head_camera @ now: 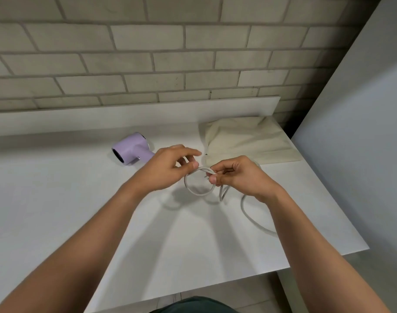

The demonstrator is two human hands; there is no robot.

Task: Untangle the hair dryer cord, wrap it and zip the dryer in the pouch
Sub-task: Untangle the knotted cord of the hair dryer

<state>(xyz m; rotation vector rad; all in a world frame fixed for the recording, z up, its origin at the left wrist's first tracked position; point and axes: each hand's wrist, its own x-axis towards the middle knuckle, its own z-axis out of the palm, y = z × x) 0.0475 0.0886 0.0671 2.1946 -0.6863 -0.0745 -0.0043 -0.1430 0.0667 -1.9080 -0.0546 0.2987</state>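
- Forearms (98, 233) reach in from 6 o'clock over the flat white tabletop (57, 199).
- Slack of the pale grey round cord (249, 219) trails toward 4 o'clock; I'd keep it loose.
- Right hand (240, 177) pinches the cord's crossing and left hand (168, 168) pinches the loop's top. I'd widen the loop and feed the free end through without tugging.
- Lilac plastic hair dryer (130, 150) lies at 10 o'clock, cream fabric pouch (249, 141) at 1 o'clock.

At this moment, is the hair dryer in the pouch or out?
Out. The hair dryer lies on its side on the table, left of the flat pouch and apart from it.
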